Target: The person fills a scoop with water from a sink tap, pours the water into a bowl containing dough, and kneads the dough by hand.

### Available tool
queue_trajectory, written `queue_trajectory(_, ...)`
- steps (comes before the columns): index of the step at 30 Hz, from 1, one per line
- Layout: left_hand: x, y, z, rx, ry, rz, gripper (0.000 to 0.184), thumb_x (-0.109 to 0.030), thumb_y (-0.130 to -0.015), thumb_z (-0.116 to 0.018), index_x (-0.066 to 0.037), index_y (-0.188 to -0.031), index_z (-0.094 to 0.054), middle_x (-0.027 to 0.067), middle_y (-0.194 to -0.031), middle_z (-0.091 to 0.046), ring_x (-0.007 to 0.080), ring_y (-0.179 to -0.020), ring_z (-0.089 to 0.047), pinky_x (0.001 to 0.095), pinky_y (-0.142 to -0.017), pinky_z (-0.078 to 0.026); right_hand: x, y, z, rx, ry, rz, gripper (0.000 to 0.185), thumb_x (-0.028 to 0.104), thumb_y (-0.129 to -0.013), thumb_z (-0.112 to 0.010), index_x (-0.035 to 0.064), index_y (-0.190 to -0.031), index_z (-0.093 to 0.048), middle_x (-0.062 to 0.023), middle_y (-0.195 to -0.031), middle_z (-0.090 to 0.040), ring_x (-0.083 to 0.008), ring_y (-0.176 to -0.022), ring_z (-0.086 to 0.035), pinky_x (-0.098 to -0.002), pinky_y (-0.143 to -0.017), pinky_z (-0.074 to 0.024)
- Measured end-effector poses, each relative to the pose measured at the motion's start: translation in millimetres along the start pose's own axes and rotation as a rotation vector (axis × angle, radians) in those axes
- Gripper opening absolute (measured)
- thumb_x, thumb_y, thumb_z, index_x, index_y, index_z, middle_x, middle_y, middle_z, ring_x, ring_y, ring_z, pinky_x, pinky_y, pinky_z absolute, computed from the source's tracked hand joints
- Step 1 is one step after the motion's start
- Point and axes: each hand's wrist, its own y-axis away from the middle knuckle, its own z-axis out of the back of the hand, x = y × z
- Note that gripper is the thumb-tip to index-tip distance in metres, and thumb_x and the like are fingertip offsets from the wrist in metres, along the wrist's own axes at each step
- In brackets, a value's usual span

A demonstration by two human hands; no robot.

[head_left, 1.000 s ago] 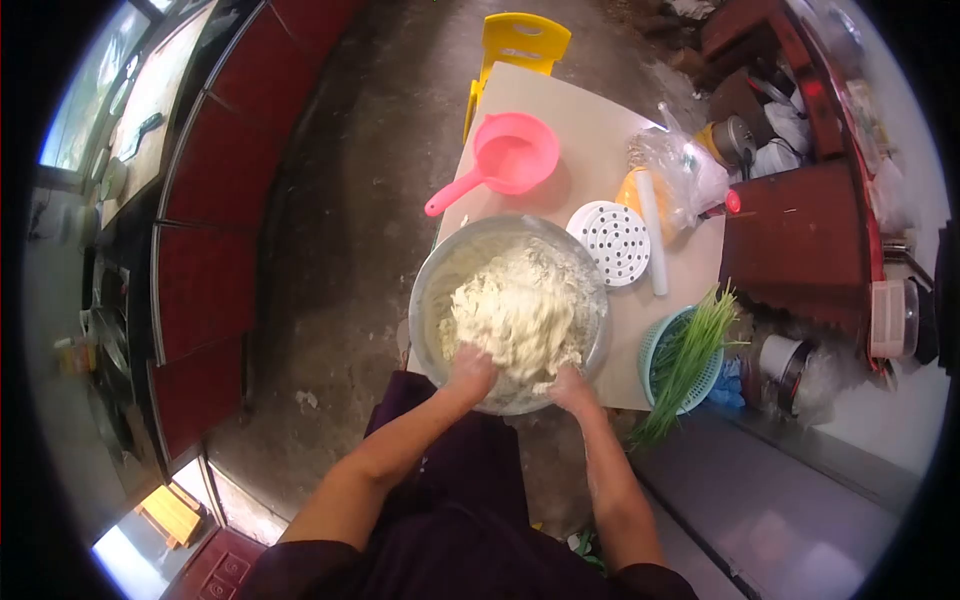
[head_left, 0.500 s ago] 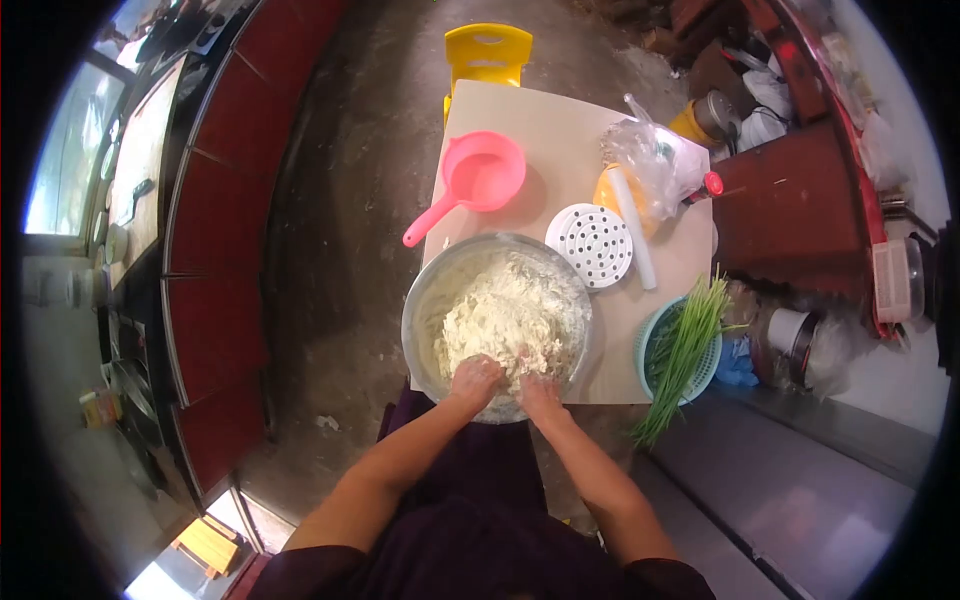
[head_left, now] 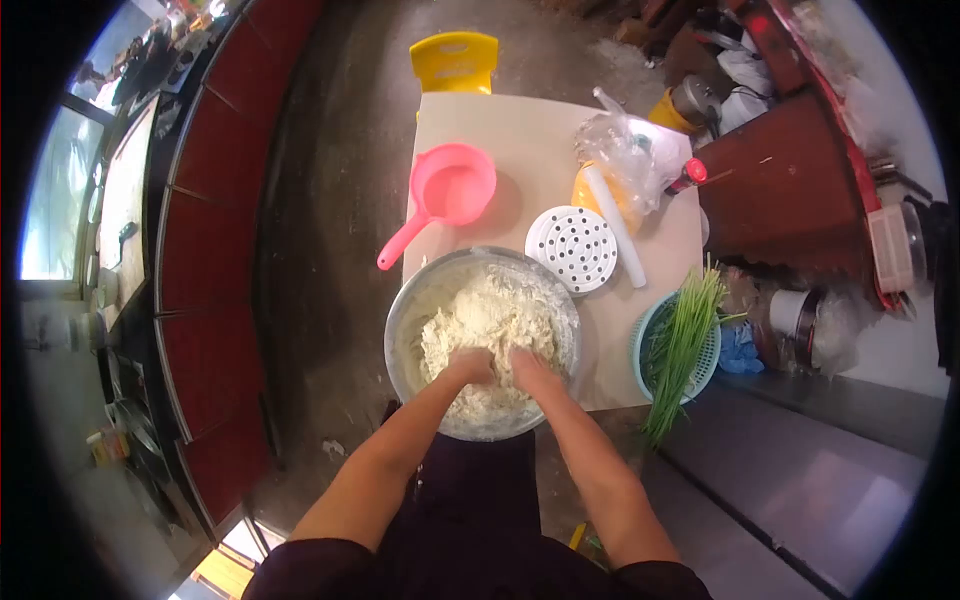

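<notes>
A large metal bowl stands at the table's near edge and holds a lumpy, pale mass of dough. Loose flour and crumbs cling to the inside of its wall. My left hand presses into the near side of the dough, its fingers curled and sunk in it. Close beside it, my right hand also digs into the dough, with its fingertips buried. A narrow gap with dough showing separates the two hands.
On the table lie a pink dipper, a white perforated disc, a white tube and a plastic bag. At right, green stalks overhang a teal basket. A yellow chair stands beyond.
Both hands have pushed forward and deeper into the dough, and their fingers are now more hidden. The view has shifted slightly, so the table and bowl appear lower and further left.
</notes>
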Motion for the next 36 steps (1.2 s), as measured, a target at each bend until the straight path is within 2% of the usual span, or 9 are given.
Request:
queue_trajectory(6,-38,106,35,-0.037,1.675,0.118,0.053,-0.015,-0.079,-0.065,-0.005,-0.128,-0.047,0.0098,-0.107,-0.063,0.0271,-0.091,-0.063,0.0355,-0.074,-0.051,38,70,5,-0.048,0.098,0.016,0.041,0.018,-0.077,-0.063,0.0009,-0.113,-0.055,-0.0186,-0.115,-0.059,-0.0346,-0.107,-0.056,-0.0420,-0.090,-0.0459)
queue_trajectory(9,-38,65,-9,-0.481,1.374,-0.104,0.053,-0.015,-0.080,-0.065,-0.004,-0.128,-0.047,0.0117,-0.110,-0.058,0.0213,-0.096,-0.058,0.0316,-0.073,-0.051,57,51,-31,-0.090,0.120,-0.018,0.040,0.019,-0.076,-0.064,0.0021,-0.111,-0.058,-0.0199,-0.112,-0.061,-0.0336,-0.105,-0.058,-0.0431,-0.090,-0.0456)
queue_trajectory(10,-50,67,8,-0.452,1.254,0.210,0.051,-0.016,-0.080,-0.066,-0.003,-0.126,-0.048,0.0130,-0.112,-0.057,0.0179,-0.098,-0.055,0.0317,-0.073,-0.050,46,27,-68,-0.111,0.170,0.071,0.040,0.019,-0.073,-0.067,0.0034,-0.110,-0.060,-0.0218,-0.108,-0.062,-0.0337,-0.103,-0.059,-0.0435,-0.091,-0.0452)
queue_trajectory(13,23,-36,-54,-0.657,1.033,0.183,0.040,-0.019,-0.082,-0.064,-0.002,-0.117,-0.055,0.0128,-0.104,-0.061,0.0199,-0.089,-0.057,0.0354,-0.074,-0.048,64,53,-32,-0.016,0.260,0.145,0.040,0.017,-0.074,-0.065,0.0035,-0.111,-0.059,-0.0220,-0.108,-0.061,-0.0353,-0.105,-0.058,-0.0437,-0.091,-0.0452)
queue_trajectory(16,21,-36,-34,-0.806,1.059,0.096,0.049,-0.035,-0.077,-0.065,0.004,-0.106,-0.060,0.0255,-0.098,-0.064,0.0370,-0.090,-0.062,0.0411,-0.075,-0.049,62,76,-8,-0.074,0.074,0.206,0.038,0.012,-0.076,-0.062,-0.0002,-0.112,-0.056,-0.0245,-0.106,-0.060,-0.0395,-0.106,-0.055,-0.0435,-0.089,-0.0457)
queue_trajectory(20,-7,1,20,-0.705,0.735,0.319,0.054,-0.049,-0.086,-0.053,0.003,-0.097,-0.063,0.0220,-0.087,-0.066,0.0338,-0.079,-0.065,0.0439,-0.066,-0.050,63,88,-16,-0.299,-0.222,0.213,0.044,0.002,-0.071,-0.057,0.0000,-0.115,-0.057,-0.0253,-0.100,-0.061,-0.0338,-0.097,-0.061,-0.0395,-0.086,-0.0470)
queue_trajectory(23,-20,22,42,-0.585,1.416,0.604,0.063,-0.060,-0.087,-0.044,-0.001,-0.097,-0.064,0.0160,-0.084,-0.067,0.0297,-0.076,-0.064,0.0400,-0.065,-0.049,54,79,-42,-0.369,-0.924,0.181,0.043,0.014,-0.086,-0.053,0.0001,-0.126,-0.048,-0.0158,-0.125,-0.050,-0.0257,-0.114,-0.051,-0.0349,-0.094,-0.0424)
queue_trajectory(30,-61,71,49,-0.281,1.747,0.139,0.080,-0.071,-0.088,-0.022,-0.011,-0.138,-0.038,0.0124,-0.137,-0.042,0.0263,-0.122,-0.040,0.0399,-0.101,-0.033,84,25,-33,-0.190,-1.632,0.162,0.069,0.052,-0.095,-0.036,0.0062,-0.144,-0.023,-0.0067,-0.146,-0.029,-0.0229,-0.130,-0.034,-0.0349,-0.106,-0.0288)
queue_trajectory(36,-49,37,-18,-0.260,1.014,-0.046,0.076,-0.061,-0.093,-0.018,-0.004,-0.141,-0.031,0.0197,-0.144,-0.032,0.0340,-0.135,-0.027,0.0390,-0.112,-0.016,59,9,-22,-0.091,-2.004,0.221,0.066,0.055,-0.093,-0.036,0.0119,-0.143,-0.028,-0.0061,-0.143,-0.034,-0.0233,-0.125,-0.038,-0.0342,-0.103,-0.0313)
